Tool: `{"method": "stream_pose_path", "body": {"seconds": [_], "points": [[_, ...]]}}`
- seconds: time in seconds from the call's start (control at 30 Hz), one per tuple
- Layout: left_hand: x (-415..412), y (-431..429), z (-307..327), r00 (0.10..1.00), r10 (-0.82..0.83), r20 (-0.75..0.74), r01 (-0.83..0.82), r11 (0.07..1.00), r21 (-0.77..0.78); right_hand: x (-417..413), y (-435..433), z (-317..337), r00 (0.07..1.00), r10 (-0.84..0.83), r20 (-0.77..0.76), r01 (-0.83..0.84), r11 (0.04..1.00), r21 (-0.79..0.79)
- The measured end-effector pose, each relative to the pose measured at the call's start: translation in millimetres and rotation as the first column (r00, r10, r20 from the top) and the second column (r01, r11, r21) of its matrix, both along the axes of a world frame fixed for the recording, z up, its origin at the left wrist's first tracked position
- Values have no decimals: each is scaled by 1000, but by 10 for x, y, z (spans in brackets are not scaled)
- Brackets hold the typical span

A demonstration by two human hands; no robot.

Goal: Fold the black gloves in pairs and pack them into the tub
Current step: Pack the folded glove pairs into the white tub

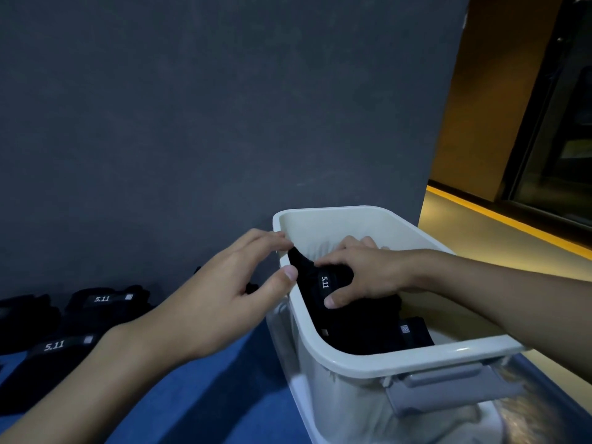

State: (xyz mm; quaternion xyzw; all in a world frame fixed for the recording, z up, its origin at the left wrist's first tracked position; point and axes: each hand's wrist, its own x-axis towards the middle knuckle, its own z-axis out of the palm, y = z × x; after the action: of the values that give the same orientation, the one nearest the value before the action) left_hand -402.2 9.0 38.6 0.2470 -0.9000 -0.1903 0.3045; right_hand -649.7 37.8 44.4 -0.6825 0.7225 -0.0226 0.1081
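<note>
Unfolding is the main risk we see. The folded pair [323, 280] looks springy, and if our right hand [368, 274] lets go before it is wedged down, it may open over the packed gloves [384, 334] beneath. One end pokes up by the tub [400, 357] rim at ten o'clock and could snag there.

Our right hand grips the pair from three o'clock, thumb below the label and fingers over the top. Our left hand [230, 283] sits at nine o'clock of the pair, fingertips at the rim. We cannot tell whether it pinches the glove's end or only steadies the tub.

The pair is inside the tub, against its nine o'clock wall. More loose gloves [51, 347] lie on the table [224, 395], at nine o'clock of the tub.
</note>
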Motion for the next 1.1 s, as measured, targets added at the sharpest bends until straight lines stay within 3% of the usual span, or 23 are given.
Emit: {"method": "stream_pose_path", "body": {"seconds": [0.5,0.83,1.1], "points": [[-18,10,-29,999,-7,-32,8,999,40,18,26,22,999,-19,-33,19,1000,-4],[61,32,0,999,-11,-34,14,995,102,67,218,270,991,22,131,-12,997,-79],[631,91,175,969,202,-140,-181,973,146,387,383,661,965,81,251,-12,964,-267]]}}
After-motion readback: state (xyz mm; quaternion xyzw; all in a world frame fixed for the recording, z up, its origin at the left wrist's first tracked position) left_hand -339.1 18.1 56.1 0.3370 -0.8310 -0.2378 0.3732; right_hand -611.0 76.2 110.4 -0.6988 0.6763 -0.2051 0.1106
